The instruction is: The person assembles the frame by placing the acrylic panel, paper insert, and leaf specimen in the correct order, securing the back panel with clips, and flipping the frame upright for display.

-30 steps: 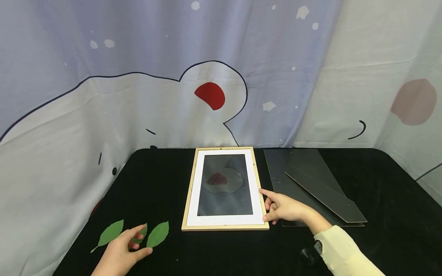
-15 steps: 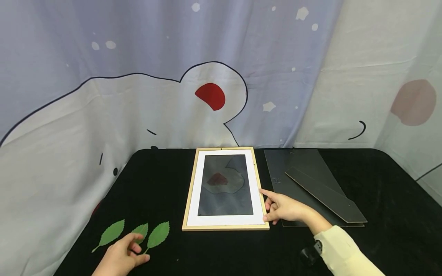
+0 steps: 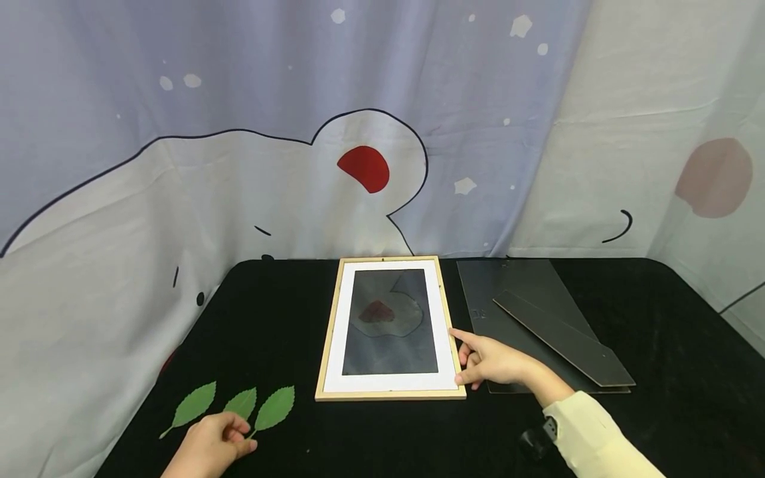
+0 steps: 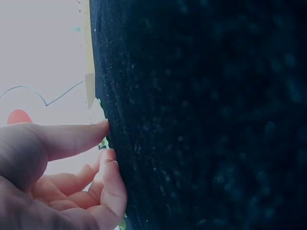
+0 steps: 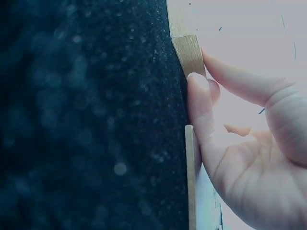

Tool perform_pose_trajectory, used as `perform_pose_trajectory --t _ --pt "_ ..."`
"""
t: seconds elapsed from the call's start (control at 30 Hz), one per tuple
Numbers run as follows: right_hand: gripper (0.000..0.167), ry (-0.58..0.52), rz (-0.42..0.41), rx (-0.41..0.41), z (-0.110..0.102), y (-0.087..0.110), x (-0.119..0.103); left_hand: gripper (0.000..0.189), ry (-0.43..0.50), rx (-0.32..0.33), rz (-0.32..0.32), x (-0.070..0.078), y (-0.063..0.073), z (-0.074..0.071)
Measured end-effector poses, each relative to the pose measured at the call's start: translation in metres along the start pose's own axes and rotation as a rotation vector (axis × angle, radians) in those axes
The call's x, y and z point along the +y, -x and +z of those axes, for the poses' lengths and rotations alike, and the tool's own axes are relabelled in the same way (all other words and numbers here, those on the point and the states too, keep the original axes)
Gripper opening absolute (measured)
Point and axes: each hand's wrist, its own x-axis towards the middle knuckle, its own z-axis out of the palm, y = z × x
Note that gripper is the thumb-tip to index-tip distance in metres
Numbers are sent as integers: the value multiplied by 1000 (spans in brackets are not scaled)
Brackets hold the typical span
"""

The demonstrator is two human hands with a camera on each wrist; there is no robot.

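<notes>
Three green leaves lie in a row on the black cloth in the head view: a left leaf (image 3: 194, 403), a middle leaf (image 3: 242, 401) and a right leaf (image 3: 275, 407). My left hand (image 3: 210, 443) is low over the middle leaf's near end, overlapping it, with thumb tip by the right leaf's stem. A small gap separates thumb and forefinger in the left wrist view. My right hand (image 3: 499, 360) touches the right rail of a pale wooden picture frame (image 3: 388, 396) with forefinger and thumb, its other fingers bent. The frame has a white mat (image 3: 335, 332) around a dark, reflecting centre.
Right of the frame lies a dark board (image 3: 508, 285), and a second dark panel (image 3: 558, 338) rests slantwise across it. A patterned curtain (image 3: 269, 172) hangs behind the table (image 3: 382, 438). A small black object (image 3: 536, 443) is beside the right sleeve.
My left hand has drawn slightly back toward me, and its thumb and forefinger have come closer together near the leaf stems. My right hand and the frame have stayed put.
</notes>
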Motion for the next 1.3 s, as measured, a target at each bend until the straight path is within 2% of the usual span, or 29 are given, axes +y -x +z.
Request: perform_pose_trajectory --t 0.23,0.43,0.63,0.8,0.97,1.17,1.3 --pt "97 -6 10 6 0 1 -1 10 -24 13 2 1 0 2" --pt "97 -12 3 4 1 1 -1 10 -50 30 20 1 0 2" --pt "97 3 18 13 1 0 1 9 -32 54 34 6 -1 -7" --pt "97 11 17 14 0 0 1 7 -15 89 73 23 -5 -18" --pt "97 4 5 7 -1 0 2 5 -5 151 160 46 -14 -29" --pt "97 -12 -8 2 0 0 0 5 14 212 251 74 -30 -38" --pt "97 -13 -8 3 0 1 -2 7 28 231 286 91 -44 -41"
